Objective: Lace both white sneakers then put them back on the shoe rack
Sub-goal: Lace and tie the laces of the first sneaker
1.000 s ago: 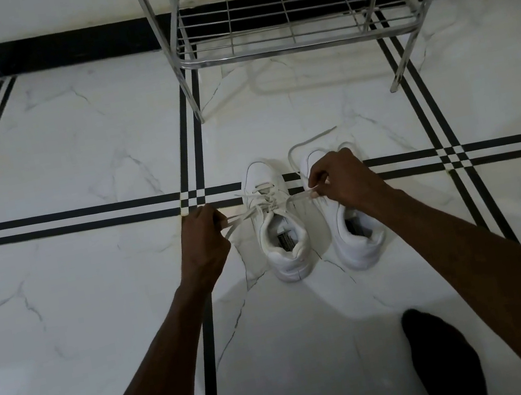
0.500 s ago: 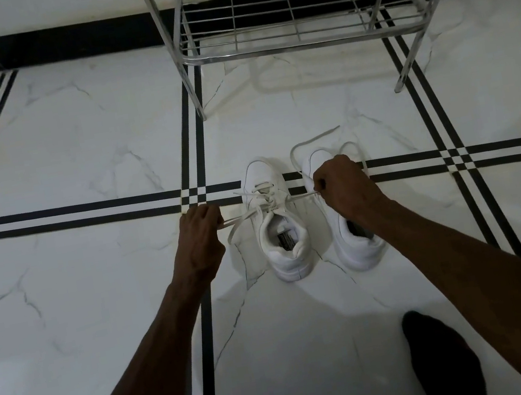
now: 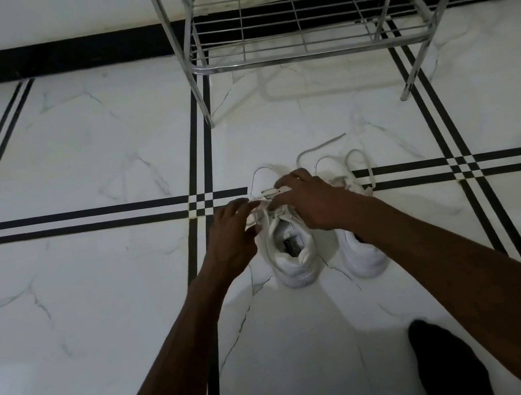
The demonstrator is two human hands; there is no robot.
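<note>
Two white sneakers stand side by side on the marble floor, toes pointing away from me. Over the tongue of the left sneaker (image 3: 292,258) my left hand (image 3: 233,237) and my right hand (image 3: 309,204) meet, each pinching an end of its white lace (image 3: 261,202). My right forearm hides part of the right sneaker (image 3: 365,257). Its loose lace (image 3: 359,162) loops on the floor past the toe. The metal shoe rack (image 3: 306,50) stands beyond the shoes against the wall, its lower shelf bare.
White marble floor with black double stripes (image 3: 81,218) crossing under the shoes. My black-socked foot (image 3: 448,362) rests at the lower right. A dark skirting band (image 3: 53,58) runs along the wall behind the rack.
Both hands have come together from wide apart, bringing the lace ends in over the left sneaker's tongue. The view has tilted up, showing more of the rack.
</note>
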